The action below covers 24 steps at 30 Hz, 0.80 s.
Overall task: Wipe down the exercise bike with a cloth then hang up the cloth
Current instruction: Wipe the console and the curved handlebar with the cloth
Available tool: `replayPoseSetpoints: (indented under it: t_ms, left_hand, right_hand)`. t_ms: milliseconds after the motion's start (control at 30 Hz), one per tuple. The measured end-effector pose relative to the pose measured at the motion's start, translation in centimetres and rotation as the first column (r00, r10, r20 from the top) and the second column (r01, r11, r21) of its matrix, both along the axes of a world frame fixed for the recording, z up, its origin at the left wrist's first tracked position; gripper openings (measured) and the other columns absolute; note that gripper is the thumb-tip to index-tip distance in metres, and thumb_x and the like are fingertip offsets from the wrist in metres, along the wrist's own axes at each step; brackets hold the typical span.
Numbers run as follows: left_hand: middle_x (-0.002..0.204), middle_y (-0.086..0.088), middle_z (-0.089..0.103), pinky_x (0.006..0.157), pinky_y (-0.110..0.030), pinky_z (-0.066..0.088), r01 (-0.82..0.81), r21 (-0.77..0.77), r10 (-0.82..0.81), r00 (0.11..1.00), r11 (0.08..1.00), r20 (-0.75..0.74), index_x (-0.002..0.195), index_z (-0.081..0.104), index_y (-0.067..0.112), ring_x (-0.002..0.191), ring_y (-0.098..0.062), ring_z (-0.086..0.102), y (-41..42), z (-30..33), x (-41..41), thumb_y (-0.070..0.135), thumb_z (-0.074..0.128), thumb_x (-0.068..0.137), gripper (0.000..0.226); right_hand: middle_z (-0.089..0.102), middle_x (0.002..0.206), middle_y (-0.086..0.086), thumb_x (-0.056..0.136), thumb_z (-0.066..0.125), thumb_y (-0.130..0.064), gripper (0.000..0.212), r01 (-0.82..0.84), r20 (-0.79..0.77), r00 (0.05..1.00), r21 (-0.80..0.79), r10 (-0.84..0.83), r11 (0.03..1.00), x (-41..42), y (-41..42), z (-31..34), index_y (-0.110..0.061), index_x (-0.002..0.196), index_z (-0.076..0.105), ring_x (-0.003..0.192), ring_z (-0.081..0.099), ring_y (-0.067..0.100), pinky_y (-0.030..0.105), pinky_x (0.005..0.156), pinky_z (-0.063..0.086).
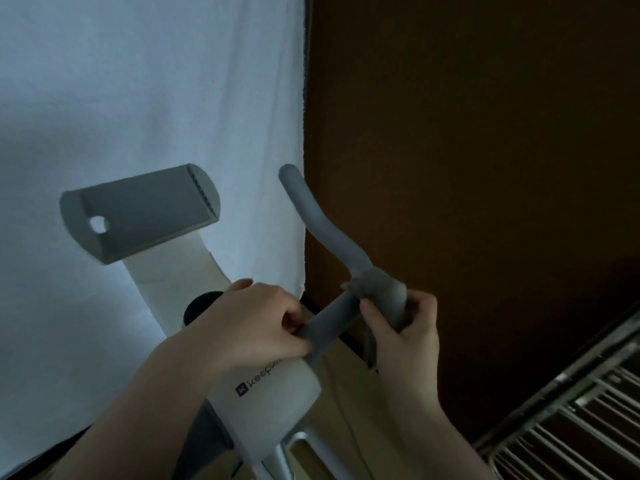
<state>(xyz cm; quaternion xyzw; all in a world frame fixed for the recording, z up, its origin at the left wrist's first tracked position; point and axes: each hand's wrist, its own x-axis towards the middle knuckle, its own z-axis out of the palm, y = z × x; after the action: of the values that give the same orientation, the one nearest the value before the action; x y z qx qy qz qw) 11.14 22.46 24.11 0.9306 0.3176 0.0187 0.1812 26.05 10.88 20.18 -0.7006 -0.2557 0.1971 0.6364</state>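
Down low, the white body of the exercise bike rises between two bare forearms, a logo on its side. Just above it both hands are on the grey handlebar. The left hand has its fingers curled in, pinching at the inner end of the bar where it meets the body. The right hand is wrapped around the outer bend, thumb on top, and something grey and bunched sits there under the fingers. That looks like the cloth, though in this dim light I can't separate it cleanly from the foam grip.

Further up, the grip curves away to a rounded tip, and the grey tablet tray stands to the left against a white sheet, with a dark wall beyond. At lower right, a metal drying rack.

The risk, as I judge it: a cloth bunched this small only cleans a narrow strip, so the underside of the bar gets missed. It could also slip from the fingers and drop to the floor.
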Motion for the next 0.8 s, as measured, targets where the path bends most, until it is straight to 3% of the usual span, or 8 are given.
replayPoseSetpoints:
  t_ms: [67,200,300,467,567,633,700,800]
  left_hand:
    - [0.094,0.019,0.066,0.09,-0.024,0.046,-0.006,-0.047,0.005,1.0,0.999,-0.013,0.1,0.066,0.037,0.089,0.003,0.06,-0.2,0.7,0.5,0.049,0.062,0.082,0.022]
    - [0.095,0.012,0.066,0.083,-0.033,0.054,0.008,-0.108,-0.012,0.999,0.994,-0.032,0.106,0.063,0.03,0.086,-0.002,0.062,0.1,1.6,3.1,0.042,0.058,0.089,0.021]
    - [0.094,0.018,0.062,0.086,-0.032,0.054,-0.016,-0.158,0.02,1.0,0.987,0.022,0.11,0.061,0.032,0.088,-0.001,0.059,0.9,1.0,5.3,0.035,0.055,0.093,0.019]
    - [0.088,0.015,0.064,0.082,-0.035,0.055,-0.083,-0.211,0.119,0.98,0.974,0.162,0.096,0.058,0.035,0.083,-0.002,0.061,1.1,-1.6,6.6,0.041,0.051,0.093,0.009]
    - [0.085,0.016,0.065,0.08,-0.035,0.055,-0.097,-0.231,0.14,0.973,0.968,0.183,0.094,0.061,0.035,0.08,-0.001,0.062,1.2,-2.2,6.5,0.045,0.05,0.092,0.015]
    - [0.08,0.013,0.066,0.077,-0.037,0.055,-0.096,-0.235,0.146,0.967,0.967,0.207,0.088,0.063,0.033,0.077,-0.004,0.062,1.4,-2.3,6.6,0.045,0.051,0.091,0.017]
    - [0.077,0.01,0.066,0.076,-0.04,0.055,-0.094,-0.232,0.146,0.965,0.968,0.219,0.083,0.063,0.031,0.074,-0.006,0.062,1.5,-2.4,6.7,0.044,0.051,0.091,0.019]
    - [0.078,0.01,0.066,0.076,-0.039,0.055,-0.096,-0.228,0.147,0.965,0.969,0.217,0.084,0.062,0.032,0.074,-0.005,0.062,1.6,-2.6,6.6,0.044,0.05,0.091,0.018]
  right_hand:
    - [0.06,0.096,-0.002,0.082,0.073,-0.02,0.036,0.006,-0.202,0.979,0.03,0.0,1.0,-1.3,-0.3,-0.5,-0.028,0.099,0.042,0.073,0.067,0.007,0.025,0.059,0.057]
    - [0.057,0.102,0.0,0.082,0.074,-0.02,0.037,0.209,-0.397,0.905,0.108,-0.151,0.972,-2.4,0.1,-1.2,-0.029,0.097,0.041,0.089,0.063,0.013,0.033,0.076,0.057]
    - [0.054,0.103,-0.002,0.082,0.074,-0.021,0.04,0.301,-0.398,0.889,0.137,-0.226,0.944,-1.5,0.2,-0.8,-0.032,0.096,0.039,0.089,0.061,0.011,0.028,0.071,0.054]
    - [0.054,0.102,-0.003,0.086,0.069,-0.024,0.033,0.142,-0.397,0.913,0.099,-0.092,0.985,-1.8,1.0,-1.4,-0.028,0.096,0.037,0.084,0.059,0.005,0.016,0.058,0.049]
    - [0.057,0.1,-0.002,0.09,0.063,-0.026,0.023,0.174,-0.35,0.929,0.137,-0.116,0.975,-2.7,1.8,-2.1,-0.03,0.097,0.041,0.078,0.062,-0.001,0.015,0.06,0.051]
    - [0.058,0.1,0.003,0.091,0.062,-0.027,0.02,0.217,-0.304,0.938,0.146,-0.165,0.965,-2.4,2.9,-2.2,-0.032,0.097,0.043,0.08,0.063,0.004,0.024,0.067,0.056]
    - [0.058,0.103,0.008,0.09,0.063,-0.032,0.019,0.245,-0.26,0.945,0.151,-0.2,0.958,-1.5,4.2,-2.3,-0.036,0.094,0.044,0.089,0.064,0.019,0.044,0.076,0.057]
    - [0.056,0.106,0.01,0.088,0.061,-0.039,0.017,0.246,-0.282,0.939,0.146,-0.199,0.958,-1.8,4.6,-2.9,-0.045,0.088,0.045,0.095,0.061,0.028,0.053,0.08,0.054]
